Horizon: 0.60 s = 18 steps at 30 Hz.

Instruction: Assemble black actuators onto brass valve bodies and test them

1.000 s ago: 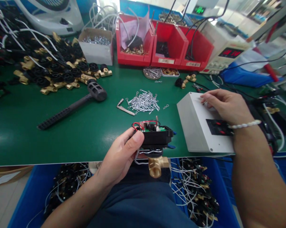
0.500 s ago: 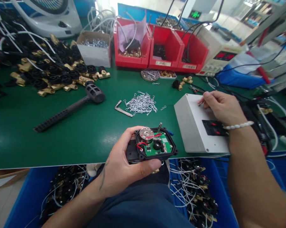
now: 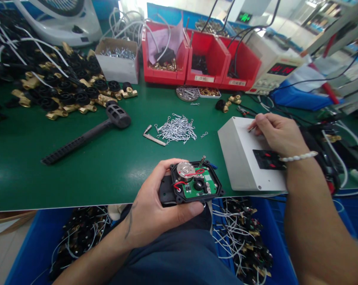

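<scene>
At the table's front edge, my left hand [image 3: 164,206] is wrapped round an open black motor housing [image 3: 219,190]. Inside it show a round silver motor [image 3: 185,169], red wires and a green circuit board [image 3: 210,176]; a metal pin stands up at its back edge. On the right, my right hand [image 3: 275,130] rests over a light grey control box [image 3: 241,158]. Its thumb and fingers pinch the small metal lever of a toggle switch [image 3: 250,129] on the box top, partly hidden by the fingers. A black panel with red parts [image 3: 265,159] lies below the wrist.
A pile of R-shaped clips [image 3: 177,130] and a metal L-shaped tool [image 3: 155,138] lie mid-table. A black mallet [image 3: 86,138] is on the left, near brass valve parts [image 3: 69,95]. Red bins [image 3: 167,77] stand behind. Blue crates [image 3: 27,253] sit below the table edge.
The motor housing has shifted slightly to the right and tilted a little in my left hand. My right hand stays at the toggle switch with hardly any movement.
</scene>
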### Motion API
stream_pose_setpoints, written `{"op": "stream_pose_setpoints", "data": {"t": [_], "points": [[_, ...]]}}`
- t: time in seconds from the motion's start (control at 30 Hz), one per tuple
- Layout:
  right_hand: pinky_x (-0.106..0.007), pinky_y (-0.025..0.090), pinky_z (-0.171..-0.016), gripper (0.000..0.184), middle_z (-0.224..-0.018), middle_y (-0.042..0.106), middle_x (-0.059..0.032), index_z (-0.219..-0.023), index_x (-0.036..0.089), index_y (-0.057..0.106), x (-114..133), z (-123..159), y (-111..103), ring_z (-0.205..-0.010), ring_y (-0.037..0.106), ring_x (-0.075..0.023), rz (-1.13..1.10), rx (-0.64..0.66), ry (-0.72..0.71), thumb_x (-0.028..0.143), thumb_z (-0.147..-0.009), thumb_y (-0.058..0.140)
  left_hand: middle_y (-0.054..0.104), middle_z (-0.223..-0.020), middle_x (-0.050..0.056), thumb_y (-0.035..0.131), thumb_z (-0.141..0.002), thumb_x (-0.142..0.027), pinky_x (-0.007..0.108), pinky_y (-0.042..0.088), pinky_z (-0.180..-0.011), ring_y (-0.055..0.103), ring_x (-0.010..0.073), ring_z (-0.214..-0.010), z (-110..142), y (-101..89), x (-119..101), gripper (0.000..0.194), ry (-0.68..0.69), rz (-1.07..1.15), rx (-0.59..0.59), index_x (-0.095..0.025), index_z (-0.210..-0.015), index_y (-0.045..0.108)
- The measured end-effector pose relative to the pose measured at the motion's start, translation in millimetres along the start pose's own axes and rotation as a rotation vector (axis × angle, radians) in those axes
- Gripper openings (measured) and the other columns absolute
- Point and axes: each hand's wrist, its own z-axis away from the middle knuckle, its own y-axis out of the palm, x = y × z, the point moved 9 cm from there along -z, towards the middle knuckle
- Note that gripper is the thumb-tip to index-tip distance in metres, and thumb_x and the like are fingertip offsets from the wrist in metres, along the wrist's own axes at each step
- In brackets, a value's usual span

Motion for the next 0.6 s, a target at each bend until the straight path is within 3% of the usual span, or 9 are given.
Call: {"op": "stream_pose_setpoints", "data": {"t": [0.33,0.5,0.6], "points": [[-0.022,0.033,-0.061,0.032,-0.059,0.054,0.0002,-0.071,0.014,0.065,3.9,-0.1,-1.9,-0.058,0.049,-0.0096,0.008,-0.004,0.004,0.022,-0.099,0.052,0.073,-0.103,0.002,0.09,-0.065,-0.03,0.028,0.055,-0.08,0.069,0.02,-0.085,-0.1,-1.1,4.5,0.058,-0.017,-0.007,0.014,-0.025,-0.116,0.063],[-0.022,0.033,-0.061,0.031,-0.06,0.054,0.0,-0.071,0.014,0.066,3.1,0.5,-2.6,-0.058,0.048,-0.0094,0.006,-0.007,0.003,0.022,-0.099,0.052,0.072,-0.113,0.013,0.072,-0.081,-0.055,0.038,0.058,-0.088,0.07,0.0298,-0.103,-11.2,2.5,23.6,0.06,-0.088,0.245,0.072,-0.015,-0.125,0.062],[-0.023,0.033,-0.061,0.031,-0.061,0.055,-0.0001,-0.072,0.014,0.066,-0.4,0.0,-1.6,-0.059,0.049,-0.0093,0.004,-0.004,0.007,0.021,-0.099,0.052,0.074,-0.11,0.014,0.067,-0.086,-0.056,0.041,0.06,-0.086,0.071,0.0305,-0.1,-16.6,-2.3,31.1,0.06,-0.109,0.348,0.026,-0.012,-0.127,0.063]]}}
